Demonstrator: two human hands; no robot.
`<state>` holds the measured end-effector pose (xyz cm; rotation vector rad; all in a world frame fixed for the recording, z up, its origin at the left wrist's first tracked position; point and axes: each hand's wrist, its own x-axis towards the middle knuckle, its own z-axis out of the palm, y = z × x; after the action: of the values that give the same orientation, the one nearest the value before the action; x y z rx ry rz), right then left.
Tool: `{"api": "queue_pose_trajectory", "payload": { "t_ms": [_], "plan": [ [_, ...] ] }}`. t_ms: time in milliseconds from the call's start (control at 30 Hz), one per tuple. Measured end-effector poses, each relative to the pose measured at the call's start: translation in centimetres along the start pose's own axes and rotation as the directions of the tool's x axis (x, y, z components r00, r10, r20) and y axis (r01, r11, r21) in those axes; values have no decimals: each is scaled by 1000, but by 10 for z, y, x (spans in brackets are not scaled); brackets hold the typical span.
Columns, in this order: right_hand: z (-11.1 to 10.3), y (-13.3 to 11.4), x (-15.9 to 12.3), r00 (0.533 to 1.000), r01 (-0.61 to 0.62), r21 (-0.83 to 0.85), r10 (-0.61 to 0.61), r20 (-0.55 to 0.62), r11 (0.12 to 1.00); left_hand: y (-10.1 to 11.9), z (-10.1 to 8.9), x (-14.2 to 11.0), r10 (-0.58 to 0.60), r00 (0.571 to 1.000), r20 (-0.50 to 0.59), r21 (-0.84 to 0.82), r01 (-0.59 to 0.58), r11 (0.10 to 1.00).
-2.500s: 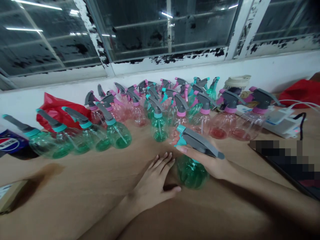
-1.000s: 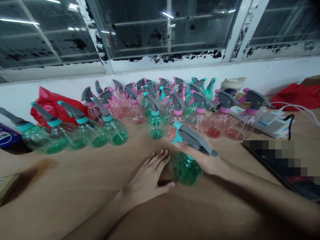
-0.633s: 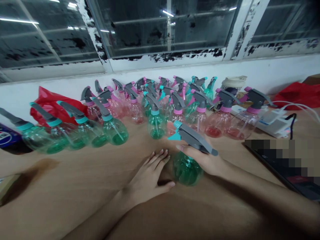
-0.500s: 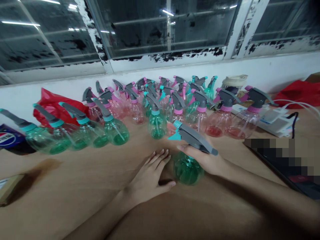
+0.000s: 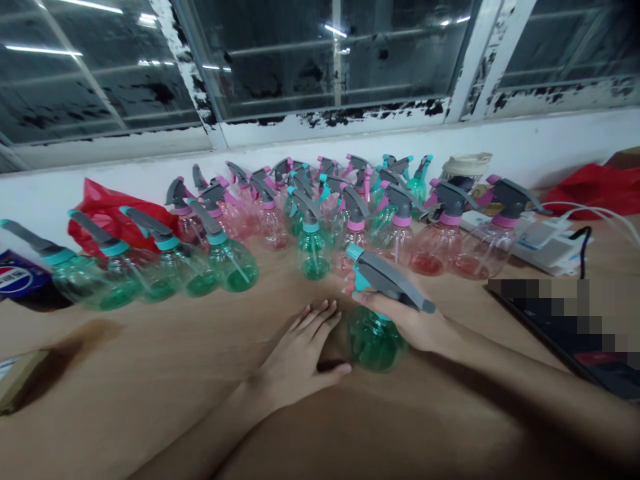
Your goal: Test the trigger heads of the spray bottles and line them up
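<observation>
My right hand is wrapped round the neck of a green see-through spray bottle with a grey and teal spray head. Its fingers press the teal trigger in toward the neck, and the nozzle points left and away from me. The bottle stands upright on the wooden table. Just left of it, my left hand lies palm down on the tabletop, fingers stretched out, holding nothing. Beyond my hands, another green spray bottle with a teal collar stands upright.
Several green spray bottles line the left, and several pink ones the right, with more behind. Red plastic bags lie at the back. On the right are a power strip with cables and a dark flat device.
The fingers of my right hand have squeezed the trigger, which stuck out before and is now drawn in. My left hand has stayed in place.
</observation>
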<state>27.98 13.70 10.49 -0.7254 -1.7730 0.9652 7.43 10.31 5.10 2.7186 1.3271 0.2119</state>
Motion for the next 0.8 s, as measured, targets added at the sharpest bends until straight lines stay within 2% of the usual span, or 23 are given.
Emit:
{"api": "queue_pose_trajectory", "payload": {
  "t_ms": [500, 800],
  "plan": [
    [0, -2, 0, 998, 41, -108, -46, -39, 993, -2, 3, 0, 9, 1000, 10, 3, -9, 1000],
    [0, 2, -1, 997, 52, -102, -57, -49, 993, -3, 4, 0, 20, 1000, -10, -11, -20, 1000]
  ]
}}
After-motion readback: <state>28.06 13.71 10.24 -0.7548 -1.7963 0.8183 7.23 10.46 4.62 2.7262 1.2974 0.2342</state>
